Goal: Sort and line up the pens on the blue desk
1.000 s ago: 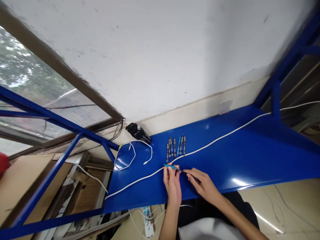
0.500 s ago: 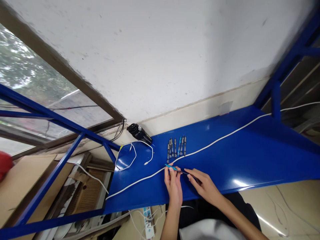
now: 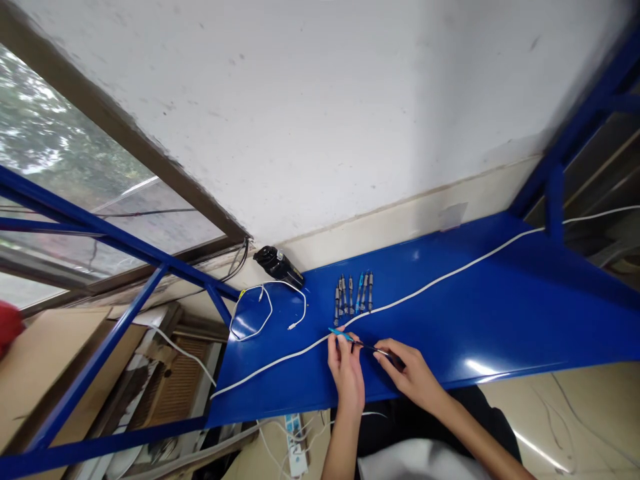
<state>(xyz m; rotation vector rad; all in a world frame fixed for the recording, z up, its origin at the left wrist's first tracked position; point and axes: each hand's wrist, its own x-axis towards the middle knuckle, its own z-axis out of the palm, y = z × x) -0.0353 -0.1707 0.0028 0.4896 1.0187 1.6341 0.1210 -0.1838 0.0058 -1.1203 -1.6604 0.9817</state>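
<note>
My left hand [image 3: 347,375] pinches a slim blue pen body [image 3: 340,335] between thumb and fingers, its tip poking out past them on the left. My right hand [image 3: 409,368] is closed on a thin dark rod [image 3: 369,347], thumb against the fingers, and the rod's far end reaches across to the fingertips of my left. Whether that end sits inside the blue body or only meets it, I cannot tell, as my fingers cover the spot.

Just ahead of my left grip a thick white cable [image 3: 301,351] crosses the blue tabletop [image 3: 475,300] at a slant, running away to the right. Right beyond the cable lies a row of pens [image 3: 351,287], side by side and pointing away from me: mostly grey and dark, with a bright blue pen [image 3: 360,287] among them. Farther off, ahead and to the left of my grip, a black bottle [image 3: 278,267] lies near the wall [image 3: 320,133], and a thinner white cord [image 3: 305,303] loops beside it.
</note>
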